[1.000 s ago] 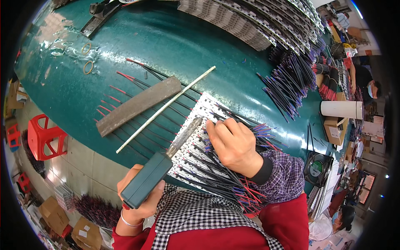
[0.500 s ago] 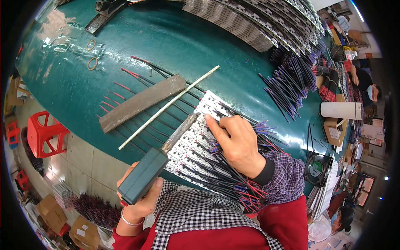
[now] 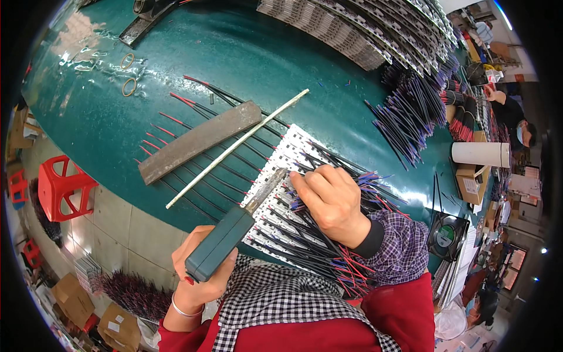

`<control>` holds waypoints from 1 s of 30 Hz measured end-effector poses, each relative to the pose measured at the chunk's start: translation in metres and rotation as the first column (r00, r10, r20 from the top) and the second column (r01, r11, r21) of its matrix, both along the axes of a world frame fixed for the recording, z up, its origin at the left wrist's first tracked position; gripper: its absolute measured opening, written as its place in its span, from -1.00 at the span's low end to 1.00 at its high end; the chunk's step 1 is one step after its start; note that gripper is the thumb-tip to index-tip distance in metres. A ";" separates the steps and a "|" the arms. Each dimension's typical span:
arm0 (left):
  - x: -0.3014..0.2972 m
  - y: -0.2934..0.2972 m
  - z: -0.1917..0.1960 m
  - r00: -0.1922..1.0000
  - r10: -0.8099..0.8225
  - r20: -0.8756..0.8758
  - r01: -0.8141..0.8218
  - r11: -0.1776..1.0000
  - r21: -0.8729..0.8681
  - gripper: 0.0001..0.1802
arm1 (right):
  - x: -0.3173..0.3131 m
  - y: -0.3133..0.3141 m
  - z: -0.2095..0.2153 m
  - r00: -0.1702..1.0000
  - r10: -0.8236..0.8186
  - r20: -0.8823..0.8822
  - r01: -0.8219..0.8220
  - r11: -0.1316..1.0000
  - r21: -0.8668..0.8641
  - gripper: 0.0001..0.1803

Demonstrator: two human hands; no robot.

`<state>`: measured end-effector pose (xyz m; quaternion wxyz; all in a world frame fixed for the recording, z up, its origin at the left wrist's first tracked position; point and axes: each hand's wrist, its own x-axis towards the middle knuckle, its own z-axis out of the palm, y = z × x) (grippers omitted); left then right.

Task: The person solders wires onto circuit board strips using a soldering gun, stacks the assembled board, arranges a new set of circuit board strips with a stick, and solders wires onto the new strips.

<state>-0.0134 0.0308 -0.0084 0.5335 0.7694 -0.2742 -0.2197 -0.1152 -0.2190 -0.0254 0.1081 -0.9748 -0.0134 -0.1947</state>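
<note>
My left hand [image 3: 196, 276] grips the dark green handle of a soldering iron [image 3: 226, 237]; its metal shaft reaches up to the white strip boards [image 3: 287, 158] lying side by side on the green table [image 3: 234, 53]. My right hand [image 3: 331, 199] rests on the boards, fingers pinched on thin black wires [image 3: 305, 234] with red and blue ends. The iron's tip sits just left of those fingers.
A grey flat bar [image 3: 199, 141] and a thin white rod [image 3: 234, 146] lie over red and black wires at the left. Stacks of strip boards [image 3: 363, 29] and wire bundles [image 3: 410, 111] lie far right. A white roll [image 3: 481, 154], a fan [image 3: 446, 234] and red stools [image 3: 58, 188] surround the table.
My right hand has shifted slightly along the boards with the wires. The soldering iron stays in my left hand, its tip still by the fingers.
</note>
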 end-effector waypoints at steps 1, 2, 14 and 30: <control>0.001 -0.001 0.002 1.000 -0.014 -0.012 0.014 1.000 0.019 -0.76 | 0.000 0.000 -0.001 1.000 -0.001 0.000 0.001 1.000 0.000 -0.56; 0.001 -0.001 0.003 0.999 -0.027 -0.024 0.028 0.999 0.038 -0.77 | 0.000 0.000 -0.001 1.000 -0.001 0.004 0.001 1.000 0.001 -0.56; 0.004 0.004 -0.001 0.993 -0.094 0.067 0.092 0.995 0.023 -0.78 | 0.002 -0.002 -0.001 0.999 0.012 0.039 -0.012 1.000 -0.020 -0.70; -0.001 0.005 -0.001 1.000 -0.015 0.028 0.015 1.000 0.003 -0.77 | 0.000 0.000 0.000 0.998 0.055 0.019 -0.055 0.998 -0.005 -0.59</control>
